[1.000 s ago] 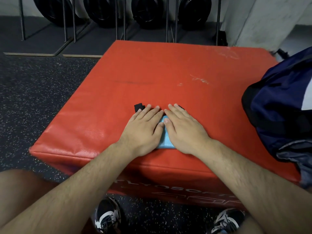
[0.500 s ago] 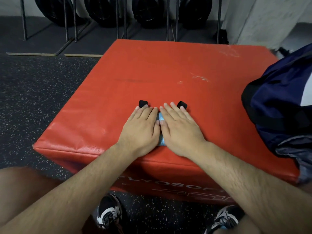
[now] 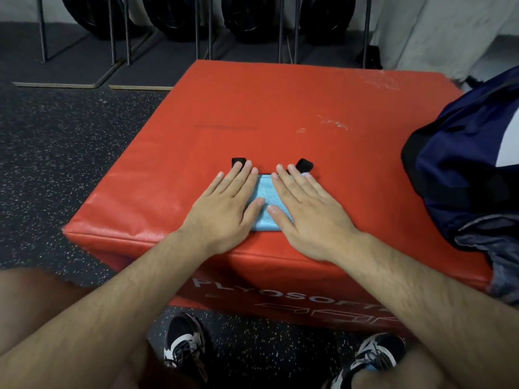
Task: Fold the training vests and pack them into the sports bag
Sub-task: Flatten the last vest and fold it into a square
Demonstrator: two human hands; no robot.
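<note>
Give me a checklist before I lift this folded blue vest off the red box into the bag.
Vest folded flat: ok, the blue vest lies as a small packet on the red box.
Hands placed: ok, left hand and right hand press flat on it.
Ends tucked in: not ok, black tabs stick out past the fingertips.
Bag nearby: ok, the sports bag sits at the box's right.
Bag open: cannot tell.

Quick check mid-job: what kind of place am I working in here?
Most likely a gym: a red padded plyo box, black weight plates racked behind it, and speckled black rubber flooring.
</note>
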